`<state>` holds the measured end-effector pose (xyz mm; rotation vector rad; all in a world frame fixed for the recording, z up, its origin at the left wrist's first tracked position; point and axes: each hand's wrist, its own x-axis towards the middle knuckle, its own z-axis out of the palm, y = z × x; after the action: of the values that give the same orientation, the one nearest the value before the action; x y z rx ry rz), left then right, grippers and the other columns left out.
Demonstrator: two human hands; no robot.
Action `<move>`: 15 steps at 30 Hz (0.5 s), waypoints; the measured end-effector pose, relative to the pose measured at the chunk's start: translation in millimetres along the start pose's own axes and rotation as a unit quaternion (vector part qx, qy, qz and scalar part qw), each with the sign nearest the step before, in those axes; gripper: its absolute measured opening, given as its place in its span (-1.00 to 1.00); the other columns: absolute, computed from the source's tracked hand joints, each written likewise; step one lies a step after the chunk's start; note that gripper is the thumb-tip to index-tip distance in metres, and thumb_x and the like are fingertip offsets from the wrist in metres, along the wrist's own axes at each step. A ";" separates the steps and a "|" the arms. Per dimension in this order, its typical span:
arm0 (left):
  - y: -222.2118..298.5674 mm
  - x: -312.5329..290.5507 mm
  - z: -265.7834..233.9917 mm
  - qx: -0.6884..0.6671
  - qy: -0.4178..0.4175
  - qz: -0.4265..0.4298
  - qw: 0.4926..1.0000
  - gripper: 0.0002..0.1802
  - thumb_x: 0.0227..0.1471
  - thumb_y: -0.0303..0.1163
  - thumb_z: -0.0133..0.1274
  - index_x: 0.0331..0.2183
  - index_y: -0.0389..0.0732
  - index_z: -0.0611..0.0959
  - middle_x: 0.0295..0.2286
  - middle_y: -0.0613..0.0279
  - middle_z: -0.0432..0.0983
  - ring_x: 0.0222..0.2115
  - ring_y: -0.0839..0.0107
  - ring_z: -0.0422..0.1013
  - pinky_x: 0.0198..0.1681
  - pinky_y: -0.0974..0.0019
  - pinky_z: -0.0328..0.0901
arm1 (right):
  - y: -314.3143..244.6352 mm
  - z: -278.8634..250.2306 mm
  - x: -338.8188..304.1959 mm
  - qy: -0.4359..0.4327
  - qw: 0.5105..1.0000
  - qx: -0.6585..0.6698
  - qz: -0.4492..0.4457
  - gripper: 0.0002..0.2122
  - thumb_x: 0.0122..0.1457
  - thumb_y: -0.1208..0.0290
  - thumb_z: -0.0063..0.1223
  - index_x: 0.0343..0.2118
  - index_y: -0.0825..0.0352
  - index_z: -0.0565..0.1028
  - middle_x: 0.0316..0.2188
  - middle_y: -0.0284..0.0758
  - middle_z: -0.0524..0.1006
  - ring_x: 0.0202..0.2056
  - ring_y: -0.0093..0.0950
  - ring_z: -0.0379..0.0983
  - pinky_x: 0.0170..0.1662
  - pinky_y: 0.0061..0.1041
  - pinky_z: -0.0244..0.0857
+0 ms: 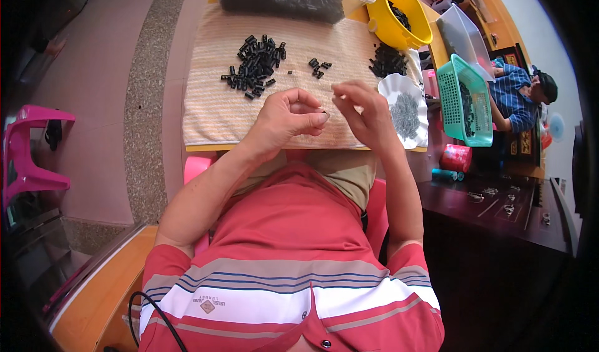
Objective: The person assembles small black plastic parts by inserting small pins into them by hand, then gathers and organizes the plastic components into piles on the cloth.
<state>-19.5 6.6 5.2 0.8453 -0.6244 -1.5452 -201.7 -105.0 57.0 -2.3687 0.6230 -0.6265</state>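
My left hand [290, 115] is above the near part of the towel-covered table, thumb and forefinger pinching a small black plastic piece [325, 113]. Just to its right is my right hand [367, 110], with bent fingers somewhat apart and nothing visible in them. Beyond my left hand lies a heap of black cylindrical plastic parts [257, 63]. A few similar black parts [319, 67] lie loose beyond the gap between my hands. By my right hand stands a white scalloped dish [387, 85] of small silvery pieces [405, 116]. Smaller black pieces [388, 61] are piled behind the dish.
A clear bin [284, 5] of dark parts and a yellow basin [382, 15] stand at the back. Right of the table are a green basket [450, 87], a clear box [458, 30] and a seated person [515, 96]. A pink stool [31, 143] is far left.
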 end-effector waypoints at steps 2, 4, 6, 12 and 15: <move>-1.6 0.4 -0.5 0.000 0.002 0.002 1.000 -0.75 0.07 -0.51 0.28 -0.22 -0.24 0.56 -0.35 0.25 0.59 -0.36 0.51 0.54 -0.25 0.40 0.49 | 11.7 1.4 14.9 0.017 0.995 -0.095 -0.017 -0.82 0.15 0.59 0.20 -0.17 0.41 0.58 -0.27 -0.17 0.61 -0.35 -0.28 0.61 -0.27 -0.42 0.46; -1.6 0.3 -0.5 0.000 0.005 0.005 1.000 -0.75 0.06 -0.51 0.28 -0.23 -0.24 0.56 -0.36 0.26 0.59 -0.37 0.51 0.54 -0.25 0.40 0.49 | 18.2 5.7 27.7 0.008 0.991 -0.134 0.001 -0.82 0.15 0.50 0.19 -0.18 0.35 0.60 -0.28 -0.18 0.60 -0.33 -0.21 0.59 -0.26 -0.33 0.44; -1.2 0.3 -0.6 -0.012 0.011 0.004 1.000 -0.76 0.06 -0.51 0.28 -0.24 -0.24 0.56 -0.37 0.26 0.59 -0.38 0.50 0.54 -0.25 0.39 0.49 | 21.1 12.6 38.3 -0.003 0.979 -0.202 0.027 -0.82 0.16 0.32 0.18 -0.25 0.29 0.63 -0.31 -0.19 0.58 -0.31 -0.11 0.56 -0.24 -0.19 0.41; 0.7 1.3 -0.7 -0.020 0.023 0.022 0.999 -0.77 0.04 -0.51 0.31 -0.28 -0.31 0.57 -0.42 0.22 0.61 -0.42 0.51 0.55 -0.31 0.41 0.51 | 28.0 28.2 56.9 -0.086 0.933 -0.338 0.087 -0.82 0.14 0.34 0.18 -0.26 0.29 0.66 -0.28 -0.21 0.60 -0.27 -0.15 0.58 -0.19 -0.21 0.42; 0.1 2.1 -2.4 -0.023 0.026 0.027 0.999 -0.77 0.04 -0.51 0.31 -0.29 -0.31 0.57 -0.43 0.20 0.61 -0.43 0.50 0.55 -0.31 0.42 0.51 | 24.6 30.6 56.6 -0.064 0.944 -0.312 0.088 -0.83 0.11 0.33 0.22 -0.29 0.29 0.65 -0.29 -0.21 0.60 -0.28 -0.14 0.57 -0.19 -0.21 0.41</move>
<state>-17.5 4.7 3.5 0.8256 -0.5683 -1.4784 -147.1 -141.1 35.3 -2.8508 1.0839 -0.2022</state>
